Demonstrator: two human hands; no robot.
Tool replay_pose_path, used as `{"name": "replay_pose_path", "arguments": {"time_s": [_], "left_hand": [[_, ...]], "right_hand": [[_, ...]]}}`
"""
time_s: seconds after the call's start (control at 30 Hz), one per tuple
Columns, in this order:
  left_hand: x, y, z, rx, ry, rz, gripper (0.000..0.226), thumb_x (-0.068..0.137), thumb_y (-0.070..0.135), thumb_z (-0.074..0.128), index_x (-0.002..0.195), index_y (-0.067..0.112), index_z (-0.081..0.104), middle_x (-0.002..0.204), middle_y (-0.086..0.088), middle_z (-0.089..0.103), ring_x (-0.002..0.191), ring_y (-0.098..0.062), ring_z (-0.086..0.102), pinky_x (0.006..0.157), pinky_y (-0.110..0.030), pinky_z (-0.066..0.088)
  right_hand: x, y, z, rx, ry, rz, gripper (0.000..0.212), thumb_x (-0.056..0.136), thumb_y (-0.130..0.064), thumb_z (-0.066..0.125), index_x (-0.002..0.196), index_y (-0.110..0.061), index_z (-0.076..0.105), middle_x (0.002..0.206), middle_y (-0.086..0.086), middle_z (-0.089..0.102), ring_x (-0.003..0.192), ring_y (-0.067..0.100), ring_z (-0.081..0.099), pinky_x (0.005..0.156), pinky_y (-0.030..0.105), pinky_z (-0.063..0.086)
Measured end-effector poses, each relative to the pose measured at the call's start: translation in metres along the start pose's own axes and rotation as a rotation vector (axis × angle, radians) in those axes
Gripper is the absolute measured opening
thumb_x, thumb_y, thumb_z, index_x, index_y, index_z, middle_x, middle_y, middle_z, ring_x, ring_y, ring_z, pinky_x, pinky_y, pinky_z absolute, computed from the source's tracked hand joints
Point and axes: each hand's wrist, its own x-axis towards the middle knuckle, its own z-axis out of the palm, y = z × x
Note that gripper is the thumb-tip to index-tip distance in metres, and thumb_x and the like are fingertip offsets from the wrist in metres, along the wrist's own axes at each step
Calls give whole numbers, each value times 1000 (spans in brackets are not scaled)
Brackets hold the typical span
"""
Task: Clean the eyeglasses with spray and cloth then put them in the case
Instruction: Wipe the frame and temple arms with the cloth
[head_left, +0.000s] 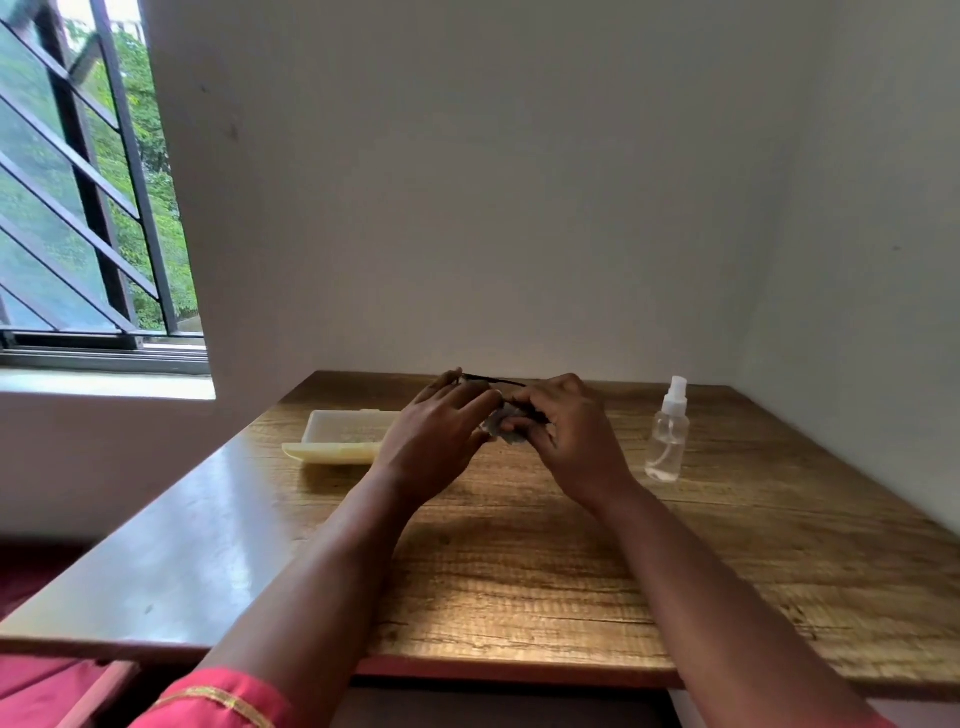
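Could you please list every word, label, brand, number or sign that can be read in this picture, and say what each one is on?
None can be read.
Spray bottle: clear, no label or print shows.
Case: open, pale, no lettering visible.
Glasses and cloth: mostly hidden by the left hand and right hand; any marking is too small to tell.
Table and wall: no signs.

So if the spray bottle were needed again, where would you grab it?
Probably around the clear body of the spray bottle, below the white nozzle, coming in from its left with the right hand. It stands upright and alone on the table, with nothing crowding it.
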Motion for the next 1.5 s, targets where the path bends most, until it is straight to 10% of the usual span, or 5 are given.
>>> {"name": "replay_pose_path", "arguments": {"time_s": [0.37,0.53,1.5], "left_hand": [[4,2,-3,-31,-7,-30,37,75,14,80,107,10,62,114,-11,66,106,-28,66,112,-36,28],[1,-2,-6,-28,-4,-60,37,73,8,80,106,9,63,116,-12,66,108,-31,65,111,-39,26],[-2,-10,-1,-59,-20,-95,38,79,15,78,111,11,59,116,-9,66,109,-26,64,114,-37,29]], "right_hand": [[2,2,-7,18,-12,36,22,86,-29,67,106,-25,73,83,-26,56,90,15,53,84,54,45],[1,16,-16,44,-107,188,21,85,-25,72,106,-26,74,92,7,59,86,21,57,84,38,49],[-10,32,-27,-368,-319,525,18,94,-11,57,111,-12,64,110,9,68,101,23,64,82,30,47]]}}
